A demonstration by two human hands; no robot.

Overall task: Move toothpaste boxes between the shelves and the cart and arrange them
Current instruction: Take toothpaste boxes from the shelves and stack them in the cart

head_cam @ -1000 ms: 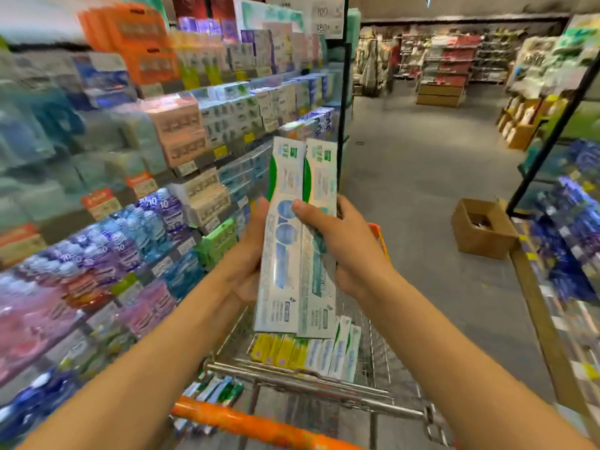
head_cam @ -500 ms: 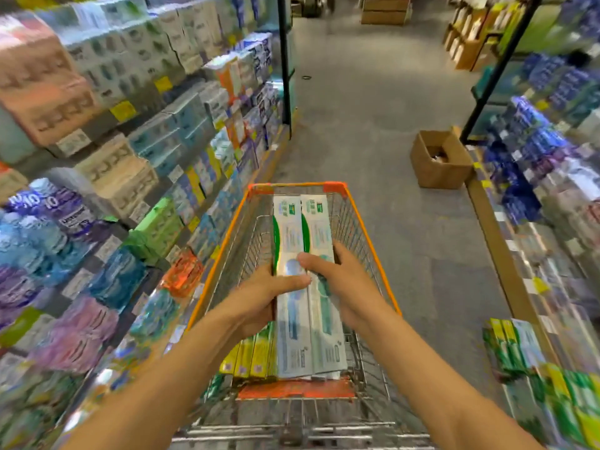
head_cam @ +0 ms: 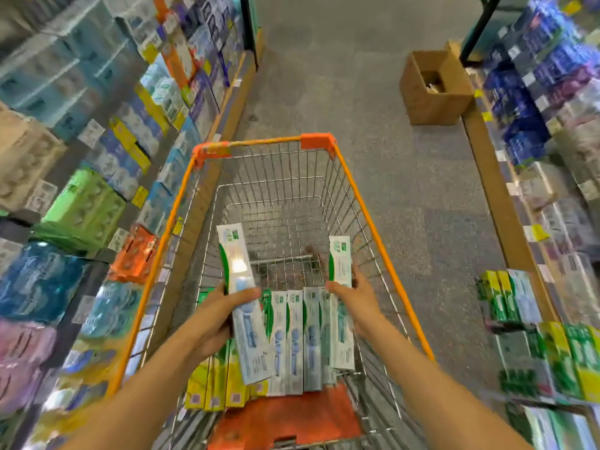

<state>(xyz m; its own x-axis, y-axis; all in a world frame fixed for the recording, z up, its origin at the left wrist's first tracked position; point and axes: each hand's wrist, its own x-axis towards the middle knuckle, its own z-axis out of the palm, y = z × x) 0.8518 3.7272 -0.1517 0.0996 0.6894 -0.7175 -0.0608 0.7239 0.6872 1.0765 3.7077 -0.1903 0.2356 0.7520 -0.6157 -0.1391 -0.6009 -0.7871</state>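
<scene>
I look down into an orange-rimmed wire cart point(head_cam: 357, 186). My left hand point(head_cam: 220, 316) grips a white-and-green toothpaste box point(head_cam: 240, 287), tilted over the cart's near left part. My right hand point(head_cam: 357, 300) holds a second white-and-green box point(head_cam: 340, 261) at the right end of a row of similar boxes point(head_cam: 295, 339) standing in the cart's near end. Yellow-green boxes point(head_cam: 214, 384) stand at the left of that row. The two held boxes are apart from each other.
Stocked shelves point(head_cam: 97, 157) line the left side close to the cart. More shelves point(head_cam: 558, 157) with green and white boxes point(head_cam: 506, 300) run along the right. An open cardboard carton point(head_cam: 431, 89) sits on the grey floor ahead right. An orange seat flap point(head_cam: 285, 417) lies at the cart's near end.
The two boxes, held together in front of the shelves, came down into the cart and were split, one in each hand. My view tilted downward.
</scene>
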